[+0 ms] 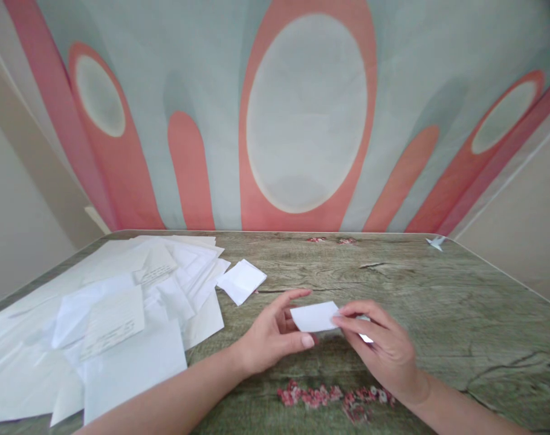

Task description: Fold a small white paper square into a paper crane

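Note:
My right hand (384,347) pinches a small white piece of paper (315,316) at its right end, holding it a little above the table. A white corner of paper also shows below the fingers of that hand. Around the paper's left end is my left hand (275,332), thumb and index finger spread apart; its other fingers are curled and partly hidden behind the paper. Whether the left thumb touches the lower edge is hard to make out. Beyond the left hand lies a small square of white paper (242,281).
A loose heap of white paper sheets (134,374), some with writing, covers the left of the wood-patterned table (438,314). At the far right corner sits a small white folded paper shape (436,242). A pink and grey patterned backdrop (225,121) rises behind the table.

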Motion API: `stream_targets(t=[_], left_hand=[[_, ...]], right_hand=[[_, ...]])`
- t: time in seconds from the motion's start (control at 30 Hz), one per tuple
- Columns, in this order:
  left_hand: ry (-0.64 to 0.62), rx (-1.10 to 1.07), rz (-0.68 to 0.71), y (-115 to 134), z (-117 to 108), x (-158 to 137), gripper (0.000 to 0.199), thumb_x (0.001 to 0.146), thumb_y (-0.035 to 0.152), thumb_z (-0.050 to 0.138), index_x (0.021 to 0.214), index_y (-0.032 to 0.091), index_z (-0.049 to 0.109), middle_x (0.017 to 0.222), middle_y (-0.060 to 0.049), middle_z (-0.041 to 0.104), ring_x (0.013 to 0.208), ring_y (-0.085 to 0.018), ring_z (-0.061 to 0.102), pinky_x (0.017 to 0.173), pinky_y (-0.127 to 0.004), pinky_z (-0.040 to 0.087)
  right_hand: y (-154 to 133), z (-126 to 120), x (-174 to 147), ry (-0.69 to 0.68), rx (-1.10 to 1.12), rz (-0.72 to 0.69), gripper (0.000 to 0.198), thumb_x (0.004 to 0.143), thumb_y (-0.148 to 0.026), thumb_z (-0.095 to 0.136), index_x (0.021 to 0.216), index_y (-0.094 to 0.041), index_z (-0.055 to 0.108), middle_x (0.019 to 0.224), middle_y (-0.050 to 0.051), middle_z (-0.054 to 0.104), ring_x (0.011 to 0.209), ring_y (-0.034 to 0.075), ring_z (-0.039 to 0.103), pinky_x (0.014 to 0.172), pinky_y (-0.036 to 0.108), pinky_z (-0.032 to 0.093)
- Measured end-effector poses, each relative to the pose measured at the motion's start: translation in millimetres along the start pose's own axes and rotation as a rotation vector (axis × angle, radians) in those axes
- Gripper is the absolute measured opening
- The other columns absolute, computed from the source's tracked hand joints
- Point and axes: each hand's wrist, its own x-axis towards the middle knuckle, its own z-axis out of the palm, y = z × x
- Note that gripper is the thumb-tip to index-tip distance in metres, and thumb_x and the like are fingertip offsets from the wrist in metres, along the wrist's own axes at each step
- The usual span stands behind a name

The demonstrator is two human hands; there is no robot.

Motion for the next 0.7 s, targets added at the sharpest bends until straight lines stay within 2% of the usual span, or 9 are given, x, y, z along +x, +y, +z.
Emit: stream_targets(t=[0.13, 0.23, 0.33, 0.43, 0.5, 0.57, 0.63, 0.7], left_hand=[[-0.012, -0.176, -0.126, 1, 2, 2, 0.055, 0.081, 0.048, 0.052, 0.123, 0.017, 0.037, 0.09, -0.012, 0.065, 0.067, -0.018, 0.065, 0.059, -0.027, 0.048], [0.048, -0.149, -0.163, 2, 4, 4, 0.051, 0.076, 0.041, 0.062, 0.116, 0.015, 0.044, 0.079, -0.006, 0.066, 0.057, -0.014, 0.063, 0.053, -0.022, 0.047], [0.127, -0.106, -0.17, 0, 4, 6, 0.047, 0.07, 0.036, 0.069, 0.107, 0.013, 0.053, 0.079, -0.004, 0.066, 0.055, -0.011, 0.061, 0.053, -0.021, 0.047], [0.233, -0.063, -0.165, -2, 3, 8, 0.041, 0.07, 0.033, 0.069, 0.103, 0.012, 0.056, 0.083, -0.005, 0.066, 0.06, -0.011, 0.062, 0.054, -0.02, 0.046], [0.306, -0.024, -0.161, -3, 2, 9, 0.039, 0.072, 0.031, 0.068, 0.103, 0.011, 0.056, 0.081, -0.005, 0.067, 0.064, -0.012, 0.063, 0.055, -0.019, 0.045], [0.333, 0.0, -0.153, -5, 2, 10, 0.039, 0.072, 0.029, 0.068, 0.103, 0.011, 0.054, 0.08, -0.005, 0.068, 0.067, -0.014, 0.064, 0.055, -0.019, 0.045], [0.321, 0.01, -0.137, -6, 2, 10, 0.039, 0.072, 0.028, 0.068, 0.103, 0.011, 0.053, 0.078, -0.005, 0.068, 0.067, -0.014, 0.063, 0.056, -0.02, 0.045], [0.295, 0.026, -0.123, -7, 3, 10, 0.039, 0.072, 0.026, 0.067, 0.104, 0.012, 0.051, 0.076, -0.004, 0.067, 0.065, -0.013, 0.062, 0.056, -0.02, 0.046]], right_hand=[[1, 0, 0, -0.02, -0.003, -0.004, 0.028, 0.079, -0.003, 0.055, 0.097, -0.022, 0.066, 0.093, 0.007, 0.059, 0.083, 0.016, 0.06, 0.07, 0.026, 0.051], [4, 2, -2, -0.047, 0.019, 0.008, 0.028, 0.08, -0.004, 0.054, 0.098, -0.023, 0.066, 0.095, 0.007, 0.059, 0.085, 0.016, 0.06, 0.07, 0.024, 0.05], [6, 6, -4, -0.067, 0.05, 0.072, 0.029, 0.082, -0.007, 0.053, 0.103, -0.024, 0.063, 0.102, 0.006, 0.058, 0.092, 0.016, 0.058, 0.079, 0.027, 0.048], [6, 11, -4, -0.058, 0.144, 0.311, 0.034, 0.084, -0.015, 0.052, 0.117, -0.024, 0.054, 0.11, 0.007, 0.057, 0.098, 0.018, 0.057, 0.086, 0.03, 0.046], [4, 14, -3, -0.093, 0.283, 0.528, 0.034, 0.086, -0.022, 0.05, 0.12, -0.022, 0.049, 0.104, 0.007, 0.06, 0.091, 0.017, 0.059, 0.081, 0.029, 0.048], [2, 17, 0, -0.172, 0.426, 0.7, 0.028, 0.087, -0.029, 0.05, 0.113, -0.02, 0.052, 0.091, 0.005, 0.064, 0.081, 0.016, 0.062, 0.074, 0.027, 0.05], [-1, 19, 4, -0.228, 0.518, 0.789, 0.024, 0.087, -0.035, 0.049, 0.103, -0.018, 0.057, 0.084, 0.004, 0.066, 0.074, 0.015, 0.062, 0.068, 0.025, 0.049], [-2, 21, 6, -0.252, 0.556, 0.812, 0.024, 0.086, -0.037, 0.05, 0.093, -0.017, 0.06, 0.078, 0.003, 0.066, 0.069, 0.014, 0.061, 0.063, 0.023, 0.048]])
